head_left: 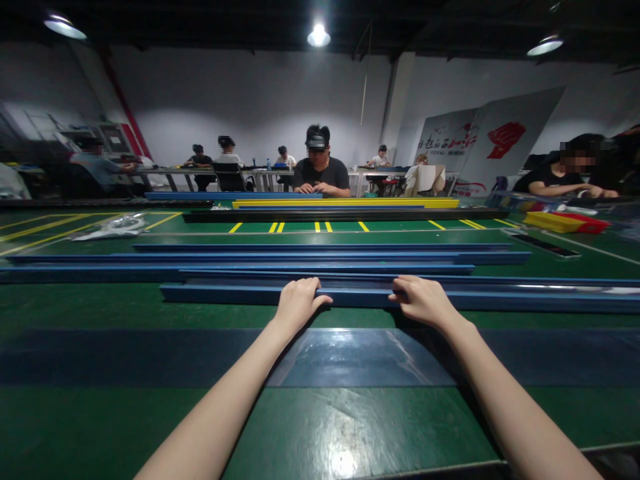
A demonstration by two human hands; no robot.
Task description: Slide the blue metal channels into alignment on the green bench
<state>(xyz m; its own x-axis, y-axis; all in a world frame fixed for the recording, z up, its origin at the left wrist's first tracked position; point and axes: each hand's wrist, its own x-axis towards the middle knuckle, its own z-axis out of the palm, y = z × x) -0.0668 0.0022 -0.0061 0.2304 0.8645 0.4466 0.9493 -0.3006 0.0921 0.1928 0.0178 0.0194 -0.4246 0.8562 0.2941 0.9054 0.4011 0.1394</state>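
A long blue channel strip (225,294) lies crosswise on the green table, its near wall facing me. My left hand (299,298) grips this wall, fingers curled over the top and the thumb stretched along the near side. To the right, my right hand (419,297) is closed over the same strip, with its fingertips partly hidden behind the knuckles. More blue channel strips (150,259) rest parallel just beyond. Nearer to me, a wide, flat, clear bluish sheet (345,357) stretches across the table beneath my forearms.
Farther back lie a yellow strip (345,203) and a black strip (280,215). A phone (545,244) and a yellow tray (560,222) are at the right, a clear plastic bag (115,227) at the left. Across the table sits a person (321,173); others work behind.
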